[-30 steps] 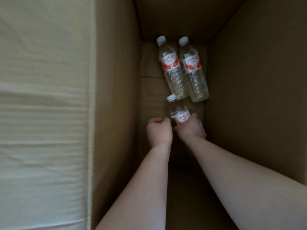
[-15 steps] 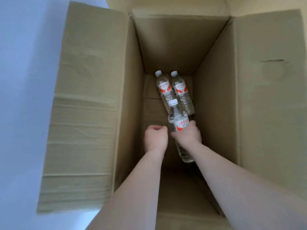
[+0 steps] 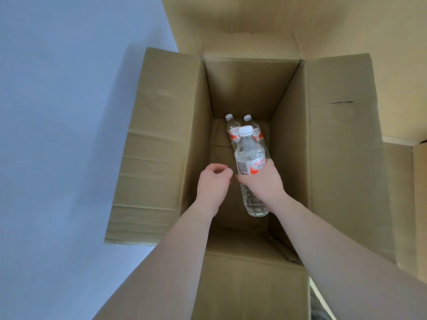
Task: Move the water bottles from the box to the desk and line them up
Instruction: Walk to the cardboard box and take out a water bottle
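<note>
One bottle in hand over the box [image 3: 161, 146].
My right hand [image 3: 261, 181] gripped the water bottle [image 3: 248, 153]; my left hand [image 3: 213, 183] hung loosely curled, empty.

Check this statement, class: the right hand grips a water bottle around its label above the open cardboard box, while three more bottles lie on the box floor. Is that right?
Wrong in one respect: the head view shows two bottles lying on the floor of the cardboard box, not three. The rest holds: the right hand grips a water bottle around its label above the open box.
</note>
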The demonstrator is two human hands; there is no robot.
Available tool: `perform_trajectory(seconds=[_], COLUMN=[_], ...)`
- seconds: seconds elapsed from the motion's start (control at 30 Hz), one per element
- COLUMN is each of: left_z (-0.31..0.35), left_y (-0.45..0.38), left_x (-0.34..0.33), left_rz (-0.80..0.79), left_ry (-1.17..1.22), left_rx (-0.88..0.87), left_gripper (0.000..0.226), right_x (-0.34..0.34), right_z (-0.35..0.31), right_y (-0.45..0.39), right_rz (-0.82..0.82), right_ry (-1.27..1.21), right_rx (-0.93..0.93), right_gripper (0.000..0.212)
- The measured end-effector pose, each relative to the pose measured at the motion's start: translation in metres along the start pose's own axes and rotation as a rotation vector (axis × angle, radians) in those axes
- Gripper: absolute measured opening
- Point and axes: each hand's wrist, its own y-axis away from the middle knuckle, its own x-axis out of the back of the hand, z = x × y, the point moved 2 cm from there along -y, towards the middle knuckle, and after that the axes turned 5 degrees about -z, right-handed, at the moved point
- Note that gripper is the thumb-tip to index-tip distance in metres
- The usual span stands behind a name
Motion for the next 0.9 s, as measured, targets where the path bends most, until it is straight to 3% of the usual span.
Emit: perform_trajectory(seconds=[0.27, 0.67, 0.9], left_z=[0.004, -0.015, -0.020], left_y=[0.049, 0.131, 0.178], left_x=[0.011, 0.044, 0.078], left_rz=[0.092, 0.352, 0.458], left_ry=[0.055, 0.280, 0.439], left_rx=[-0.064, -0.070, -0.112], left_gripper=[0.014, 0.010, 0.029], right_x=[0.012, -0.002, -0.027], right_z=[-0.025, -0.058, -0.085], right_y=[0.037, 0.089, 0.127], right_rz=[-0.101, -0.292, -0.372], right_ry=[0.038, 0.079, 0.097], right_rx=[0.229, 0.391, 0.485], right_gripper=[0.070, 0.061, 0.060])
